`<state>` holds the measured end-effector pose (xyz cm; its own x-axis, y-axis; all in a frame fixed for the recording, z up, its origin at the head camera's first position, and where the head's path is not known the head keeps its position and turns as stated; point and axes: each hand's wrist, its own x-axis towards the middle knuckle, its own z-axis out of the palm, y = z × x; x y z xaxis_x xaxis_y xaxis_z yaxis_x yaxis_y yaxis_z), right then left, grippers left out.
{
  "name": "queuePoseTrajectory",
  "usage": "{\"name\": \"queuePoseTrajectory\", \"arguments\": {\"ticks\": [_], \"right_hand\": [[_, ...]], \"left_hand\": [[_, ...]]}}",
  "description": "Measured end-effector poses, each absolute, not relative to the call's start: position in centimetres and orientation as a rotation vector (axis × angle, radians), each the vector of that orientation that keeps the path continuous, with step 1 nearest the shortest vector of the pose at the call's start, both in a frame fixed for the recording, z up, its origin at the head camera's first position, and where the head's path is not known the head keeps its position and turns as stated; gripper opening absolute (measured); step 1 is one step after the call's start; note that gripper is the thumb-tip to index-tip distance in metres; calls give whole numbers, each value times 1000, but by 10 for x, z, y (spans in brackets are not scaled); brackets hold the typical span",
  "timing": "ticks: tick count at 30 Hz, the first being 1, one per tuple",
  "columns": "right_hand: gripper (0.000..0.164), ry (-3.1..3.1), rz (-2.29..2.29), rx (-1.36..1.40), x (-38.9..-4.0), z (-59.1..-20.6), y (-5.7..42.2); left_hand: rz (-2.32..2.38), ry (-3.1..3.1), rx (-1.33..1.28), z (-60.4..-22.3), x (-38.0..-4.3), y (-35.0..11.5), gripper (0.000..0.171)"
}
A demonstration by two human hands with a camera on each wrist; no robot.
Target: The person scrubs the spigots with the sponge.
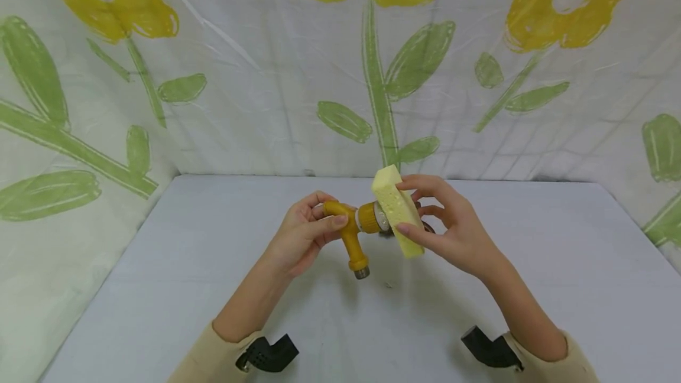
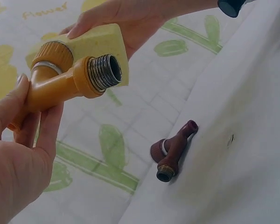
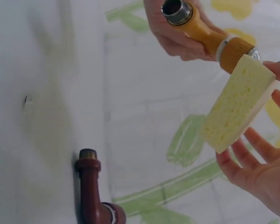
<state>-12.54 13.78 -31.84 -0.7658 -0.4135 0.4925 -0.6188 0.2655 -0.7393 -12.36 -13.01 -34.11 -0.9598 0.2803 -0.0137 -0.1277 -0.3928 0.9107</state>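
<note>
My left hand [image 1: 305,232] grips a yellow pipe fitting [image 1: 349,238] by its body, with the thumb on the near side. The fitting has a ribbed collar [image 2: 53,53], a silver ring and a dark threaded metal end [image 2: 105,72]. My right hand [image 1: 460,226] holds a pale yellow sponge [image 1: 393,203] between thumb and fingers. The sponge is a tilted rectangular block, and one broad face is right at the ribbed end of the fitting, hiding part of that end. Both things are held up above the table [image 1: 213,288].
A maroon fitting [image 2: 173,151] of similar shape lies on the table behind the hands, mostly hidden by the sponge in the head view. A white sheet [image 1: 239,105] with painted flowers hangs behind the table. Black wrist devices [image 1: 273,354] sit on both sleeves.
</note>
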Motion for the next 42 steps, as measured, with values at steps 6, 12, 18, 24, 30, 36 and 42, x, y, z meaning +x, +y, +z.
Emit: {"name": "queuePoseTrajectory", "arguments": {"ticks": [6,12,18,24,30,36,42], "right_hand": [[55,-2367,1458,900,-131,-322,140],[54,-2395,1420,851,-134,-324,143],[55,-2413,1423,811,-133,-324,148],[55,-2431,1429,771,-131,-327,160],[53,-2502,1379,712,-129,-332,183],[53,-2566,1301,641,-126,-336,207],[55,-2615,1231,551,-128,-342,229]], "left_hand": [[2402,1533,183,-343,-126,-133,27],[2427,1464,185,-351,-128,-135,31],[2476,1353,222,-357,-131,-137,24],[2486,1287,215,-360,-132,-137,18],[2446,1309,201,-361,-131,-142,19],[2412,1288,251,-360,-133,-148,24],[2384,1380,313,-364,-137,-156,37]]}}
